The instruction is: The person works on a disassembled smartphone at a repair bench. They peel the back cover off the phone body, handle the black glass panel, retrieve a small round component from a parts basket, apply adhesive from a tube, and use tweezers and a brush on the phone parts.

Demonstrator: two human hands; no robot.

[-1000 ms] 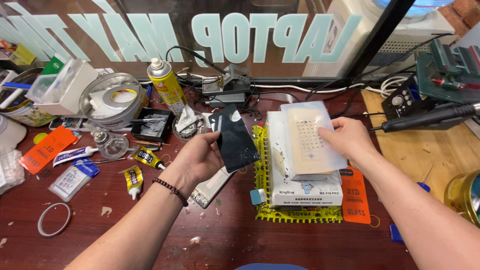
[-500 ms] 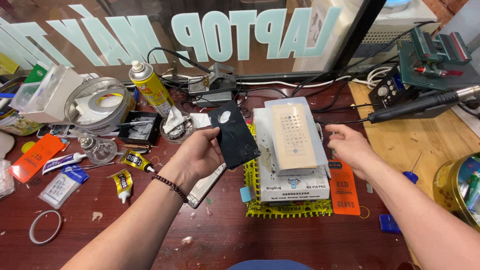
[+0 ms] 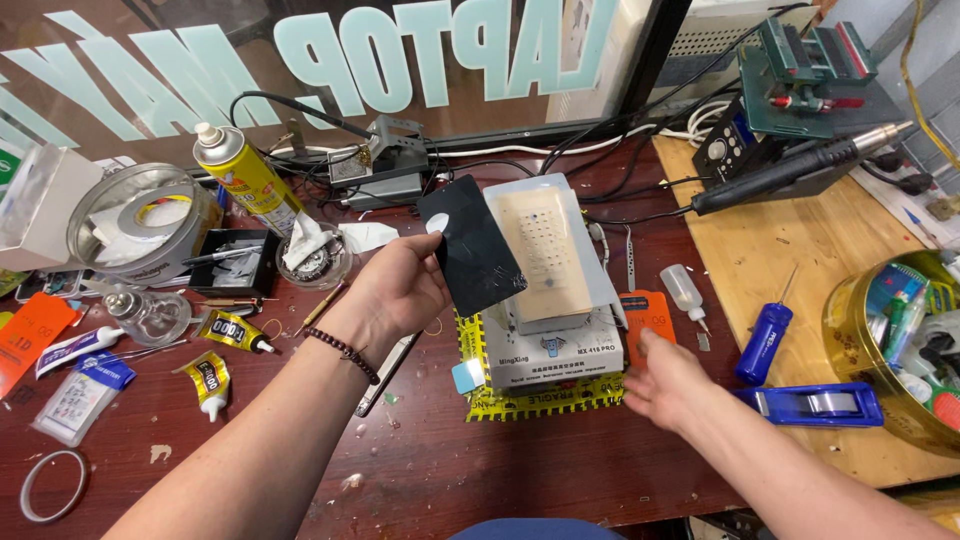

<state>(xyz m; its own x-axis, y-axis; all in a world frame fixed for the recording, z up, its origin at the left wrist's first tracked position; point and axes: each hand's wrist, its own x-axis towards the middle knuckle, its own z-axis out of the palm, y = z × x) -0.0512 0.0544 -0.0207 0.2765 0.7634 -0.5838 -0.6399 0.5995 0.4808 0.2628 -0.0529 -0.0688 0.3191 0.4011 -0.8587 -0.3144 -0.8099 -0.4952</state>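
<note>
The left hand (image 3: 400, 290) grips a black phone (image 3: 470, 245), lifted above the surface (image 3: 420, 470) beside the white machine (image 3: 550, 300). The right hand (image 3: 665, 385) is open with nothing in it, low near the machine's front corner and an orange card (image 3: 645, 310).

The flat black glossy glass panel (image 3: 472, 245) gleams, smooth. The dark red wooden surface (image 3: 560, 470) looks worn beside a pale, matt raw-wood board (image 3: 790, 270).

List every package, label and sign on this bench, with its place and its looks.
Window sign: back glass, big pale letters.
Spray can: back left, yellow with red label.
Glue tubes: left, yellow and black.
Orange card: far left edge.
Plastic packet: front left, clear, blue top.
Machine label: centre, white front, above yellow mat.
</note>
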